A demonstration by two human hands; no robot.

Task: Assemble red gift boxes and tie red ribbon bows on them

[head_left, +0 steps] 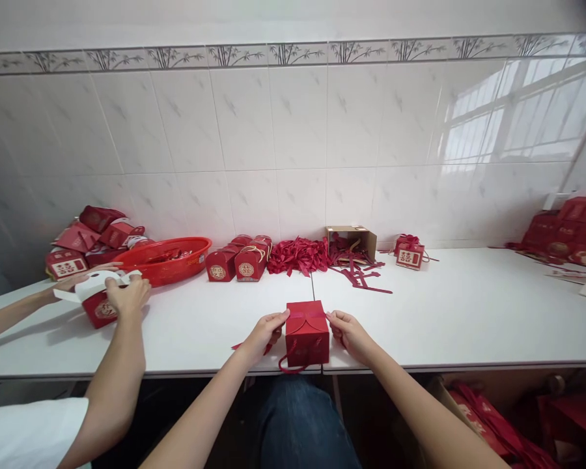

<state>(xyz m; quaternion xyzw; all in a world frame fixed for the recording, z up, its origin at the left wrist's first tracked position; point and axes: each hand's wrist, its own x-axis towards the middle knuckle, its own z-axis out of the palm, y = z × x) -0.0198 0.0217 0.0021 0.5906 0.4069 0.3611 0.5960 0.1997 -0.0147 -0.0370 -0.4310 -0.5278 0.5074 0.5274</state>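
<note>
A small red gift box (306,337) stands near the front edge of the white table (469,312), with a red ribbon (306,318) across its top. My left hand (266,334) pinches the ribbon at the box's left side, fingers closed. My right hand (348,333) pinches the ribbon at the right side, fingers closed too. A loop of red ribbon hangs down over the front of the box.
A co-worker's hands (125,294) at the left fold another red box (97,307) with white flaps. Behind are a red basket (166,259), finished red boxes (239,259), a heap of red ribbons (297,254), a cardboard box (354,240), one tied box (410,253), and flat boxes (566,238) at the far right.
</note>
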